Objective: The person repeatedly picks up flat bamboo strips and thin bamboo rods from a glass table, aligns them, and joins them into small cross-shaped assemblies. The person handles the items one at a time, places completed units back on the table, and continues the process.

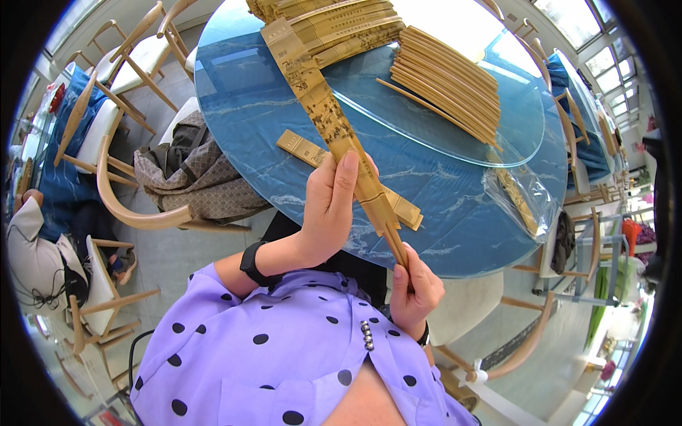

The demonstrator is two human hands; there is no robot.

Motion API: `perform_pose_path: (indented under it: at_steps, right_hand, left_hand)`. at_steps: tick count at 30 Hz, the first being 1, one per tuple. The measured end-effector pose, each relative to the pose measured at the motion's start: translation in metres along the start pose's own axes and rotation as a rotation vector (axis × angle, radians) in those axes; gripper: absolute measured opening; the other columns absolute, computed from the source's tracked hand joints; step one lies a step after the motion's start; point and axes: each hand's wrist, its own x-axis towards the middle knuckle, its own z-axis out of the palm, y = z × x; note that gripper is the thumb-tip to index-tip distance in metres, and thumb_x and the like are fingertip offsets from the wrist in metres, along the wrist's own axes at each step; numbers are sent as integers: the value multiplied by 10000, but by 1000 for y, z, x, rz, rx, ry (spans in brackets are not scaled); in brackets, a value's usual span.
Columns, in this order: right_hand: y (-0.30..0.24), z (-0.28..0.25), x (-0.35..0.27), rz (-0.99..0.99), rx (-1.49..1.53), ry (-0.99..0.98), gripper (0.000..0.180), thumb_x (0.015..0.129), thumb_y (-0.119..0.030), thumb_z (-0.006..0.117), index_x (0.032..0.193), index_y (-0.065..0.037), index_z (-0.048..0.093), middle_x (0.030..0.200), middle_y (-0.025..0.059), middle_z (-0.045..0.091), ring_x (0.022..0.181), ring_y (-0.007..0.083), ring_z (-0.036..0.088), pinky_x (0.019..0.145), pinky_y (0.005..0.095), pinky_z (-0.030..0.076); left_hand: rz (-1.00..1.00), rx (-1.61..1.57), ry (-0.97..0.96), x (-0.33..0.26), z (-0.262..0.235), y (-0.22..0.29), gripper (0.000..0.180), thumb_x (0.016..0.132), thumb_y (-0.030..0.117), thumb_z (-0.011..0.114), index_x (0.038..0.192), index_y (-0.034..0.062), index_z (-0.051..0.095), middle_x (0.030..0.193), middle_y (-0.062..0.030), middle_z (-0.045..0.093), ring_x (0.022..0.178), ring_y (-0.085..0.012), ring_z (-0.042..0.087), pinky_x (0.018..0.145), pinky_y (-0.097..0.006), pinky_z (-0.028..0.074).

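My left hand point(332, 199) grips a long gold paper chopstick sleeve point(312, 89) with dark printing, held slantwise over the table's near edge. At the sleeve's lower end, a pair of brown chopsticks point(396, 245) sticks out, and my right hand point(415, 290) pinches their ends. The rest of the chopsticks is hidden, apparently inside the sleeve. Beneath my left hand, another gold sleeve point(302, 147) lies across the blue tabletop, partly covered. Beyond my hands, many loose chopsticks point(447, 82) lie side by side, with a pile of gold sleeves point(348, 28) to their left.
A round glass turntable point(522, 153) rests on the blue marbled table point(245, 121). At the right lies a clear plastic bag point(543, 202) around a gold sleeve. A patterned bag point(202, 170) sits on a wooden chair point(110, 192) at the left; another person point(42, 248) is at far left.
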Motion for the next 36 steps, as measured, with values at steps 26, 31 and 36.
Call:
perform_pose_path:
  at_steps: [26,31,36]
  right_hand:
    - [-1,-1,3,20,4,-21,316,892,4,720,1203,59,698,691,116,611,529,191,556,521,283,449]
    - [-3,1,4,37,-5,-25,298,903,-10,721,1193,58,699,708,115,635,532,192,562,531,280,457]
    - [-8,0,1,217,-10,-94,267,924,-73,728,1165,38,695,731,119,669,550,212,606,539,299,478]
  left_hand:
    - [-26,-65,-4,15,-9,-1,418,1141,353,356,980,49,593,816,4,570,697,-63,482,636,-243,411]
    - [15,24,39,12,-6,-10,413,1138,390,356,989,68,567,889,4,563,768,-55,513,686,-229,438]
    - [-2,103,14,6,-8,-14,405,1139,378,360,987,63,564,877,6,563,738,-46,504,650,-215,424]
